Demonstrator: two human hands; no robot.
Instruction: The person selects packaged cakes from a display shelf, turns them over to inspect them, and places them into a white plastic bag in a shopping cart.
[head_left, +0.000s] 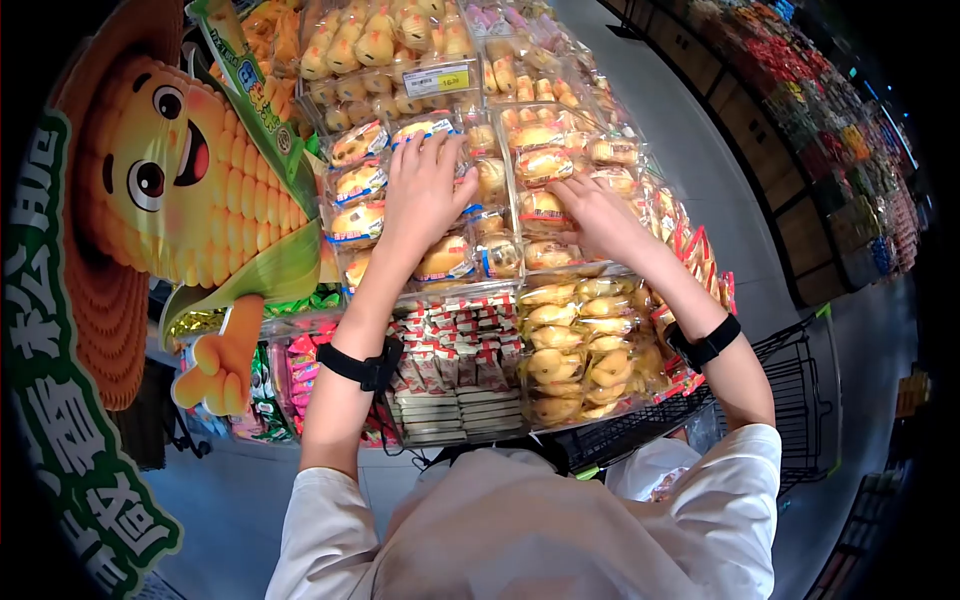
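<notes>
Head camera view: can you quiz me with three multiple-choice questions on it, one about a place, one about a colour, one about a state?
1. Where does the corn mascot sign stand, seen from the wrapped buns?
A) to their right
B) to their left
C) below them

2. What colour are the wristbands?
A) black
B) white
C) red

3. How is the left hand?
A) clenched in a fist
B) hanging at the person's side
C) spread flat on the buns

Answers:
1. B, the sign fills the left side of the view, beside the bins.
2. A, each wrist carries a black band.
3. C, its fingers lie stretched over the packs.
</notes>
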